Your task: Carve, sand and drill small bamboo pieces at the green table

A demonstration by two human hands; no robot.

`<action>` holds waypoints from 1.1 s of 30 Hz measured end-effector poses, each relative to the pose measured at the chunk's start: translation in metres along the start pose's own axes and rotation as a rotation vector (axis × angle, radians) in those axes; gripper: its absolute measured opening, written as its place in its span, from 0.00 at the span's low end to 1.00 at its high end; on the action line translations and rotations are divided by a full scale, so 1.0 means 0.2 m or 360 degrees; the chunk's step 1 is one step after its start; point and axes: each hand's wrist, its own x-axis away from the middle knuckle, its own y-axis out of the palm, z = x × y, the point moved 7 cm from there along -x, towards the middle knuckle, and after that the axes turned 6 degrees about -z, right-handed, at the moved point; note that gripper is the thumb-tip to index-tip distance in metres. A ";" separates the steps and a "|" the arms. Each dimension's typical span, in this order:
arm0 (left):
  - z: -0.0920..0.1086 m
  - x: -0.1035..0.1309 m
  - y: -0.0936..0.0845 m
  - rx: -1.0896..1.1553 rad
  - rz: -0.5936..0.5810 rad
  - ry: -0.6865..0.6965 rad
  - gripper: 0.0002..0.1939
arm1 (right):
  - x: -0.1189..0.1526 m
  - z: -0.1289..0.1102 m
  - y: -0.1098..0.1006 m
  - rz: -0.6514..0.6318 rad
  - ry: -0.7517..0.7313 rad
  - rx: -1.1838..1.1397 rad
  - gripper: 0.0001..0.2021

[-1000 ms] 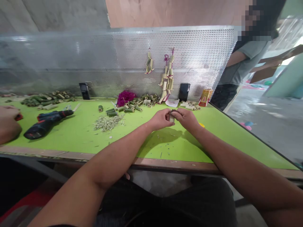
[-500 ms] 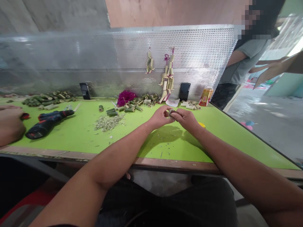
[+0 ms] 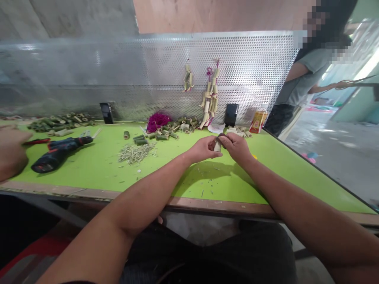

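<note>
Over the green tabletop, my two hands meet near its middle. A short, pale bamboo piece is gripped in the fingers of my left hand, its lower end showing. My right hand pinches a small dark piece, which looks like folded sandpaper, against the top of the bamboo. The right fingers partly hide it. Just behind my right hand lie several pale bamboo pieces. A small yellow thing shows beside my right wrist.
Left of my hands are bamboo shavings, green bamboo pieces and purple string. A cordless drill lies farther left, beside another person's hand. Two phones, a drink bottle and hanging bamboo figures line the back mesh.
The bamboo piece has turned more upright, and more of its pale side shows below the dark piece. At left, the other person's hand has shifted, showing more of a red-and-black object.
</note>
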 end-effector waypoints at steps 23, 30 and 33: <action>0.00 -0.01 -0.02 -0.0227 0.0117 -0.0004 0.23 | -0.01 -0.03 0.00 -0.0054 0.0064 0.0023 0.18; 0.00 -0.01 -0.03 -0.0161 0.0148 -0.0036 0.23 | -0.01 -0.04 0.03 -0.0183 -0.0042 0.0008 0.19; -0.01 -0.01 -0.03 -0.0151 0.0142 -0.0063 0.23 | -0.01 -0.03 0.02 -0.0113 -0.0011 0.0019 0.19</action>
